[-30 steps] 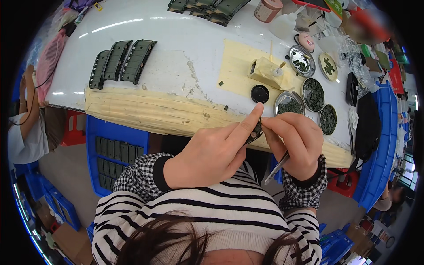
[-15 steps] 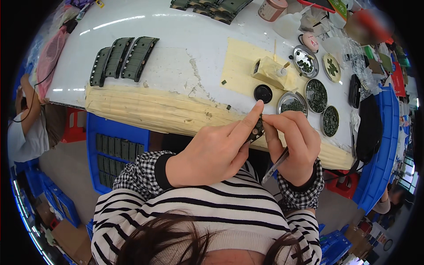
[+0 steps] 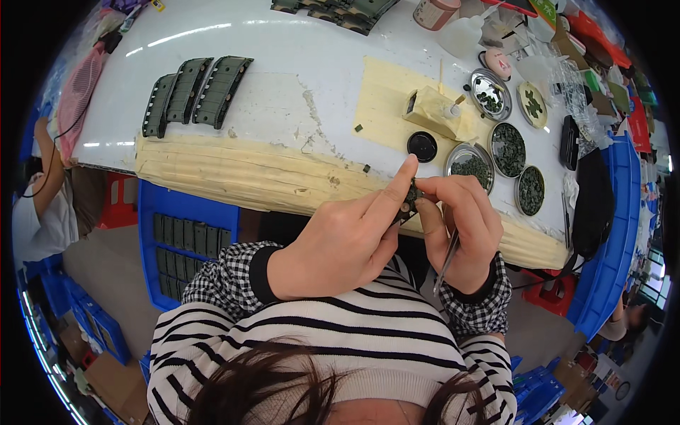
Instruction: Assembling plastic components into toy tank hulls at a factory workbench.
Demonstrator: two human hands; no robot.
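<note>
My left hand point(image 3: 333, 241) is closed around a small dark green part point(image 3: 405, 211) at the table's front edge, its index finger stretched along the top. Most of the part is hidden by the fingers. My right hand point(image 3: 469, 225) pinches at the part's right side with thumb and index finger. Tucked in that same hand is a slim metal tool that looks like tweezers point(image 3: 447, 261), pointing down toward my body. Whatever lies between the right fingertips is too small to make out. Just beyond my fingertips sits a round black lid point(image 3: 422, 146).
Round tins of small green pieces point(image 3: 508, 150) stand at the right, near a tape-wrapped block point(image 3: 433, 112) on yellow paper. Three curved green parts point(image 3: 221, 92) lie at the left. Below the padded table edge point(image 3: 248, 177), a blue crate point(image 3: 147, 234) holds similar parts.
My right hand has shifted slightly left, and the tweezers in it stand steeper. The left hand stays nearly in place with the part.
</note>
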